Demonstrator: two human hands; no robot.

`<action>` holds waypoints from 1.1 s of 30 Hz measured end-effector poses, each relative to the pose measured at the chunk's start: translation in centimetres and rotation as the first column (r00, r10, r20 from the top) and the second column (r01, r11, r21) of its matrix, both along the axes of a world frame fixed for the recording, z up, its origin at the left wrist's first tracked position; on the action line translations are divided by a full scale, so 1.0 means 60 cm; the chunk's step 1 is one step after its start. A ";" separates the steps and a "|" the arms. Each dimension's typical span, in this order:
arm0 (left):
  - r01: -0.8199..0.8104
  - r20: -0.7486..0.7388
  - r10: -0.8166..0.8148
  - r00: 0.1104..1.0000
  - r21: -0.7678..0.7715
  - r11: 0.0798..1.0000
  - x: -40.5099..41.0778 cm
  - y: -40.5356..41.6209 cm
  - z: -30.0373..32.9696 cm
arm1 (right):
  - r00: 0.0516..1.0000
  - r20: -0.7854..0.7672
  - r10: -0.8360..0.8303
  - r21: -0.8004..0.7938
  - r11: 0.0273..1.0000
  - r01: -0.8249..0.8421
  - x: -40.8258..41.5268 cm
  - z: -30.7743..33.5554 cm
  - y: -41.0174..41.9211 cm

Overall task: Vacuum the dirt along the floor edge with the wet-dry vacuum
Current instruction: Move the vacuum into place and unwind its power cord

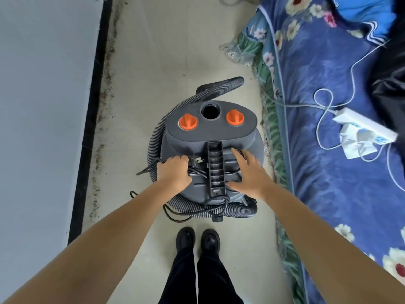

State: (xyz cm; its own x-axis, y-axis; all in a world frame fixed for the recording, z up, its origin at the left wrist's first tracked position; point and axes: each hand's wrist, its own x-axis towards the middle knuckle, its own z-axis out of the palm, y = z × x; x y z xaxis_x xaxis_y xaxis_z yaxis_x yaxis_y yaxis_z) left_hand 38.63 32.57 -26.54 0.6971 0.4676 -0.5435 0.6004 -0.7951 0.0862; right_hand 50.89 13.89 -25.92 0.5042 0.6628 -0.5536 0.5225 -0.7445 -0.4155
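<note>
A grey wet-dry vacuum (210, 130) with two orange knobs stands on the pale floor in front of my feet. Its ribbed grey hose (157, 134) is wound around the body. A black power cord (197, 170) is bundled on the lid beside the central carry handle (215, 163). My left hand (174, 172) is curled around the cord bundle and plug, left of the handle. My right hand (249, 172) lies with spread fingers on the lid, right of the handle. Dark dirt (103, 110) runs along the floor edge by the black baseboard on the left.
A bed with a blue floral cover (328, 150) fills the right side, its frilled edge close to the vacuum. A white power strip (363, 126) with a white cable lies on it. A wall with a black baseboard (87, 128) bounds the left. My black shoes (198, 240) stand behind the vacuum.
</note>
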 end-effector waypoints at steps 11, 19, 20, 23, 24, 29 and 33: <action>-0.330 0.111 0.373 0.921 -0.285 0.900 -0.089 -0.016 0.008 | 0.964 -0.160 -0.214 0.236 0.940 0.248 -0.027 0.007 0.034; 0.169 0.191 -0.147 0.970 -0.104 0.980 -0.021 0.028 0.004 | 0.932 0.243 0.269 0.007 0.960 -0.279 -0.005 -0.021 0.001; 0.209 0.166 -0.190 0.968 -0.108 0.972 -0.012 0.022 0.000 | 0.923 0.257 0.286 0.005 0.955 -0.297 -0.003 -0.023 0.002; 0.238 0.095 -0.228 0.969 -0.107 0.965 0.005 -0.002 -0.012 | 0.889 0.325 0.322 -0.001 0.940 -0.340 0.002 -0.030 0.008; 0.242 0.076 -0.237 0.969 -0.078 0.967 0.008 -0.007 -0.016 | 0.877 0.362 0.317 0.022 0.937 -0.348 0.003 -0.033 0.010; 0.241 -0.095 -0.229 0.969 0.141 0.960 0.015 -0.040 -0.023 | 0.855 0.422 0.302 0.057 0.932 -0.358 -0.006 -0.034 0.017; 0.075 -0.273 -0.061 0.960 0.043 0.996 0.042 -0.043 -0.013 | 0.862 0.314 0.398 -0.003 0.908 -0.419 -0.004 -0.029 0.021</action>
